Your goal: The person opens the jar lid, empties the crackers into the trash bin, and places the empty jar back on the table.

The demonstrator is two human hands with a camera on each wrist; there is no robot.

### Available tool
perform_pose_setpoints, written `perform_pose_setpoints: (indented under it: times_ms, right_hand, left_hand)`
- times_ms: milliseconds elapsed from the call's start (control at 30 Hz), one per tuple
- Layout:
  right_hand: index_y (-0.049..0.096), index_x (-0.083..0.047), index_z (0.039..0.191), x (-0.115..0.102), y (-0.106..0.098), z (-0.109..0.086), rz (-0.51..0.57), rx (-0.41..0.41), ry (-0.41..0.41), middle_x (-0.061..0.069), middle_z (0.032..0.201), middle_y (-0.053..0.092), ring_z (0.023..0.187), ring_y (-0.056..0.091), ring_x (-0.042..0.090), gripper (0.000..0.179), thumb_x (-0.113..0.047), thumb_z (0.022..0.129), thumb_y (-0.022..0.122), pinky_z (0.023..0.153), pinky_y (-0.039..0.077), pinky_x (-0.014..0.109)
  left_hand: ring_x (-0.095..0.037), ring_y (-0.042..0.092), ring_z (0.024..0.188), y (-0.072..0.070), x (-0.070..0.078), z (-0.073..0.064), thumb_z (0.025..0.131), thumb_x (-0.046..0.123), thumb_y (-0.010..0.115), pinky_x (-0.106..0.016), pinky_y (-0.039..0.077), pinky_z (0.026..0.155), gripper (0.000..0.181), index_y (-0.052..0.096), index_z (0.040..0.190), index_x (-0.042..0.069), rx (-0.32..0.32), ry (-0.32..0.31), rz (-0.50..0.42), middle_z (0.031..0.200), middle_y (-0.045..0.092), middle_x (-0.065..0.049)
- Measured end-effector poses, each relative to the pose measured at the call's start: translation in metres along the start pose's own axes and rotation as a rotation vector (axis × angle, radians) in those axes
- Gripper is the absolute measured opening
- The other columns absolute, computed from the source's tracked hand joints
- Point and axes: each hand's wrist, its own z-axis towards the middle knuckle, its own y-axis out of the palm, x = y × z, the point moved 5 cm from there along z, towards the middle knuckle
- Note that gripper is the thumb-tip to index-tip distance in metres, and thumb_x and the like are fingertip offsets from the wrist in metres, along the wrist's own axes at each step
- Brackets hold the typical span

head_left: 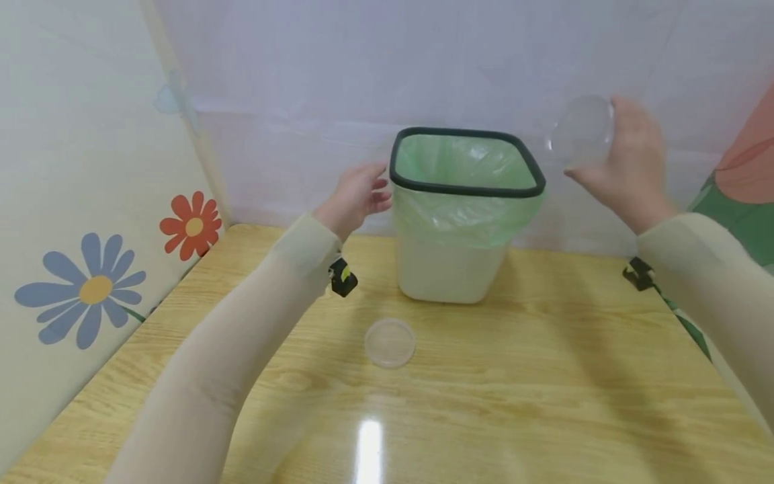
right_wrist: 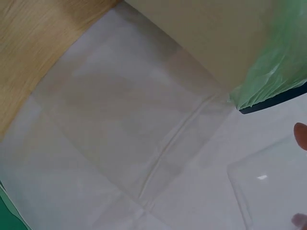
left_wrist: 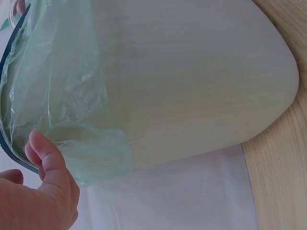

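My right hand is raised to the right of the bin, gripping a clear round plastic container between thumb and fingers. In the right wrist view the see-through container shows at the lower right, below the bin's dark rim. A pale waste bin with a black rim and a green liner bag stands upright on the table. At the bin's left side is my left hand, its fingers loosely bent. In the left wrist view its fingertips overlap the liner just below the rim.
A clear round lid lies flat on the wood-grain table, in front of the bin. Close behind the bin hangs a white sheet. Flower-patterned panels stand along both sides.
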Motion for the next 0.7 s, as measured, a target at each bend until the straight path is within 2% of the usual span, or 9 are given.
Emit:
perform_pose_setpoints:
  times_ms: [100,300,500,700]
  right_hand:
    - [0.014,-0.002,0.153,0.003,0.000,-0.006,0.011,-0.014,0.037,0.021,0.155,0.023,0.143,0.018,0.038,0.103,-0.014,0.076,0.081,0.116,0.010,0.052]
    - [0.013,-0.005,0.155,0.009,-0.004,-0.015,0.053,-0.001,0.111,0.017,0.156,0.022,0.142,0.019,0.035,0.103,-0.015,0.078,0.081,0.115,0.014,0.054]
    - [0.013,-0.005,0.155,0.013,-0.006,-0.020,0.078,0.012,0.138,0.018,0.156,0.023,0.142,0.019,0.035,0.103,-0.015,0.078,0.080,0.115,0.014,0.052]
    - [0.022,-0.006,0.152,0.014,-0.008,-0.025,0.132,0.071,0.130,0.018,0.151,0.032,0.138,0.028,0.034,0.100,-0.012,0.074,0.083,0.114,0.020,0.050]
  left_hand:
    - [-0.012,0.052,0.067,-0.003,-0.003,-0.003,0.102,0.024,0.051,-0.019,0.052,0.059,0.051,0.037,0.147,0.005,-0.012,0.004,0.030,0.130,0.048,-0.017]
    - [-0.014,0.053,0.071,-0.006,-0.008,-0.010,0.103,0.024,0.050,-0.020,0.053,0.061,0.052,0.034,0.148,0.003,-0.040,0.011,0.085,0.135,0.047,-0.018]
    - [-0.013,0.053,0.068,-0.006,-0.011,-0.015,0.104,0.023,0.048,-0.020,0.053,0.061,0.049,0.036,0.146,0.002,-0.056,0.012,0.109,0.132,0.047,-0.018]
    - [-0.012,0.052,0.069,-0.006,-0.013,-0.019,0.104,0.023,0.047,-0.020,0.053,0.063,0.049,0.036,0.146,0.001,-0.075,0.012,0.109,0.132,0.046,-0.018]
